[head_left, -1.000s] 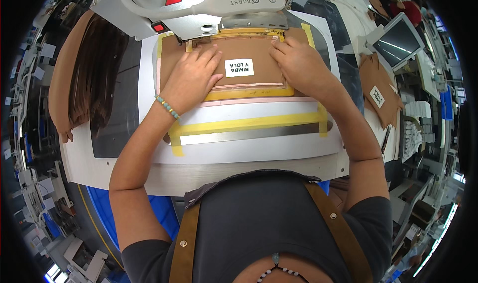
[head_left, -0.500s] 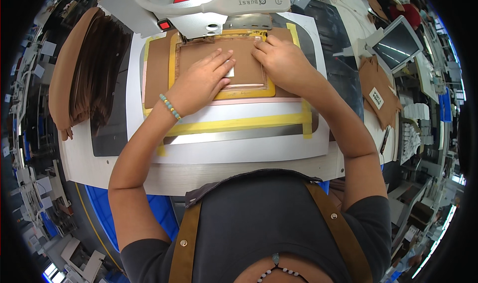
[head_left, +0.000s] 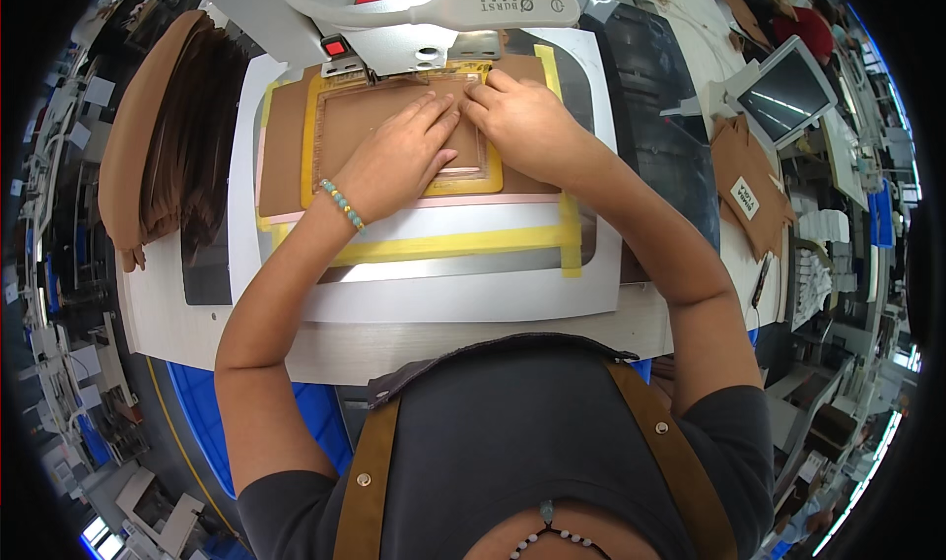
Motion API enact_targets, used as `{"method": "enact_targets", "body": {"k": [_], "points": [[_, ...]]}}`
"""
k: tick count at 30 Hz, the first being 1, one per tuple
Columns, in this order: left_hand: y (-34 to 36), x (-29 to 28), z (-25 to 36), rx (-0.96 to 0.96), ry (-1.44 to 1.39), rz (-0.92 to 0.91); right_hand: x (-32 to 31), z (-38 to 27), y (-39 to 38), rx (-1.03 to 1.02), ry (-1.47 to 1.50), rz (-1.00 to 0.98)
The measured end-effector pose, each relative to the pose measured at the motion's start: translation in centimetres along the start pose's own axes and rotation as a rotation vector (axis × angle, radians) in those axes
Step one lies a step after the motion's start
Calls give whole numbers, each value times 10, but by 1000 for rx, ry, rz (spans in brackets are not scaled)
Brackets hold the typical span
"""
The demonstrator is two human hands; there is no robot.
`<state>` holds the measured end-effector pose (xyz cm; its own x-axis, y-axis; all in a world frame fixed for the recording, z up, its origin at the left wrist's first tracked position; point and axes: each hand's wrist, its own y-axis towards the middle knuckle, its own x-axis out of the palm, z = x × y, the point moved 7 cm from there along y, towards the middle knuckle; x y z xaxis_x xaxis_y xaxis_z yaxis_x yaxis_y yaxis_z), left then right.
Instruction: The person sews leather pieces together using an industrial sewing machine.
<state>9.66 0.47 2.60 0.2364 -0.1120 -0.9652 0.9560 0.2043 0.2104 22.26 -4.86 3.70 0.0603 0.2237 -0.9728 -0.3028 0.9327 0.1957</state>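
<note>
My left hand [head_left: 409,151], a beaded bracelet at its wrist, lies flat with fingers stretched out on a brown panel [head_left: 365,114]. A yellow-bordered rectangular frame [head_left: 309,146] surrounds the panel's middle, with a clear inner rim. My right hand [head_left: 527,127] rests over the frame's far right corner, fingers bent and a little apart, the tips pressing down near the left fingertips. Beneath lies a white sheet [head_left: 453,302] carrying strips of yellow tape [head_left: 443,245]. The head of a white sewing machine [head_left: 394,53] stands just beyond the frame; its needle area is hard to make out.
On the left, a thick stack of brown pieces [head_left: 148,136] stands on the table. To the right are a tilted screen [head_left: 785,89], more brown pieces [head_left: 749,181] with a white label, and a dark slim tool [head_left: 761,279]. A grey handle-shaped lamp [head_left: 503,6] crosses above the work.
The white sheet, panel and frame have slid left under the machine head. My right hand has moved left with them, closer to my left hand. A small white piece by my left fingers no longer shows.
</note>
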Motion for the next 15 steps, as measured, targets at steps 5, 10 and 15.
{"method": "enact_targets", "body": {"k": [5, 10, 15], "points": [[-4, -2, -9, -53, -61, -14, -8, -1, -10, -30, 92, 91], [-6, -6, -15, -29, 7, 27, -36, 9, -39, -21, 204, 159], [-11, -7, -23, -93, -19, 11, -39, 13, -58, 0, 242, 105]]}}
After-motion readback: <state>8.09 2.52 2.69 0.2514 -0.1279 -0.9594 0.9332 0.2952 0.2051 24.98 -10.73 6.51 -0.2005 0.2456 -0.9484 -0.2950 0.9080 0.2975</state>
